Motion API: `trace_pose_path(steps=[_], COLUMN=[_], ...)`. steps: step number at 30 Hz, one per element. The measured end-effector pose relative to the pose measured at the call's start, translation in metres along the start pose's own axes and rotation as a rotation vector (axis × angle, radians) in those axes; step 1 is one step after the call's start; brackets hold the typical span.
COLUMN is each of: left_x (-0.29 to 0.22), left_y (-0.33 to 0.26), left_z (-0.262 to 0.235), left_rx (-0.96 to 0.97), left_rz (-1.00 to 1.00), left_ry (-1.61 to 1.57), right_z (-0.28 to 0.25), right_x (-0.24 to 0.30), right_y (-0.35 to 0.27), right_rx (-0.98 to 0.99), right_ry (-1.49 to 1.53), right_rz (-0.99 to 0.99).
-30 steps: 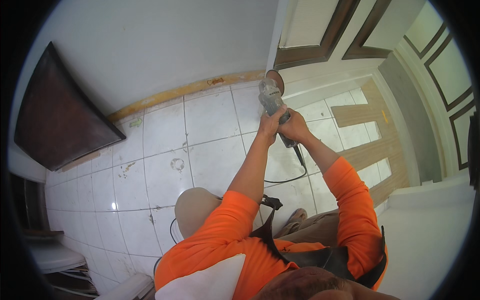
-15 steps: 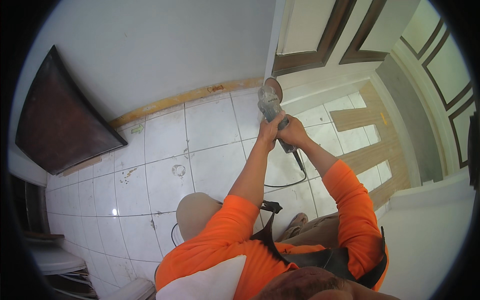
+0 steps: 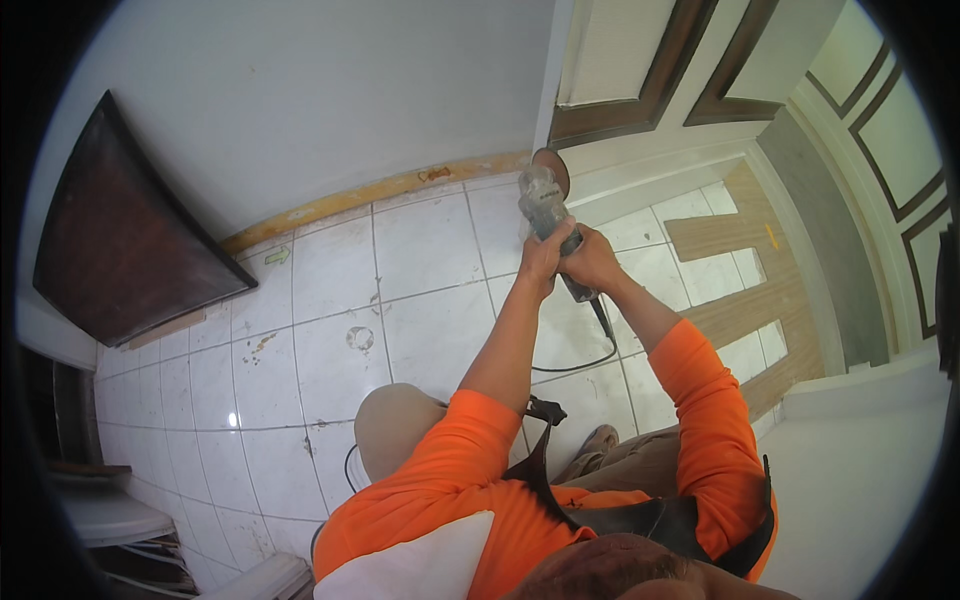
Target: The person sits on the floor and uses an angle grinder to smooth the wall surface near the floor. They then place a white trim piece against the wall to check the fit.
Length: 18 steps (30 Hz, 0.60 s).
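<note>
Both my hands grip a grey angle grinder (image 3: pixel 545 205) held out in front of me. My left hand (image 3: pixel 543 262) wraps its body from the left, my right hand (image 3: pixel 592 262) holds the rear handle. The grinder's disc (image 3: pixel 552 170) sits at the bottom corner of a white door frame (image 3: pixel 549 80), where the wall meets the tiled floor (image 3: pixel 330 330). A black cord (image 3: pixel 600 340) trails from the handle down across the tiles. My sleeves are orange and my left knee (image 3: pixel 400 430) is bent below.
A wooden baseboard strip (image 3: pixel 370 192) runs along the white wall. A dark brown panel (image 3: pixel 120 250) leans at the left. A white door with dark brown trim (image 3: pixel 680 60) stands open at the upper right, with wood-look tiles (image 3: pixel 740 280) beyond.
My hands and the grinder have stayed at the door frame corner, shifting only slightly up towards it. The view has tilted a little.
</note>
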<state>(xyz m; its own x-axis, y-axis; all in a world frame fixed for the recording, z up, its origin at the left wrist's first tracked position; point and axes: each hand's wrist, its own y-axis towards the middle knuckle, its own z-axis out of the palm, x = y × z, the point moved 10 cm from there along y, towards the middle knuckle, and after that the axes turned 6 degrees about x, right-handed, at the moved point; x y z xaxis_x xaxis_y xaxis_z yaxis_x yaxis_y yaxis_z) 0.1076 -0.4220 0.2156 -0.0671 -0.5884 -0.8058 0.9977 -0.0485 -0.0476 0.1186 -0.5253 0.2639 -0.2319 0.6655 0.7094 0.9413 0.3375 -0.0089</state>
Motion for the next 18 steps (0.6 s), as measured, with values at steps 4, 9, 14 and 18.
trace_pose_path(steps=[4,9,14,18], left_x=[-0.005,-0.002,-0.001,-0.007], left_y=[-0.001,0.000,0.001,0.001], left_z=[0.004,0.001,0.002,0.003], left_rx=[0.011,-0.009,-0.004,-0.007], left_rz=[0.000,-0.003,0.010,0.046], left_ry=[0.004,0.005,-0.006,0.019], right_z=[-0.003,-0.003,-0.005,-0.009], right_x=[0.002,0.002,0.003,0.011], right_y=[0.001,0.001,-0.002,-0.004], right_rx=[0.013,0.010,-0.002,-0.017], right_ry=[0.024,0.000,0.021,0.019], right_rz=[0.016,0.018,-0.028,-0.022])
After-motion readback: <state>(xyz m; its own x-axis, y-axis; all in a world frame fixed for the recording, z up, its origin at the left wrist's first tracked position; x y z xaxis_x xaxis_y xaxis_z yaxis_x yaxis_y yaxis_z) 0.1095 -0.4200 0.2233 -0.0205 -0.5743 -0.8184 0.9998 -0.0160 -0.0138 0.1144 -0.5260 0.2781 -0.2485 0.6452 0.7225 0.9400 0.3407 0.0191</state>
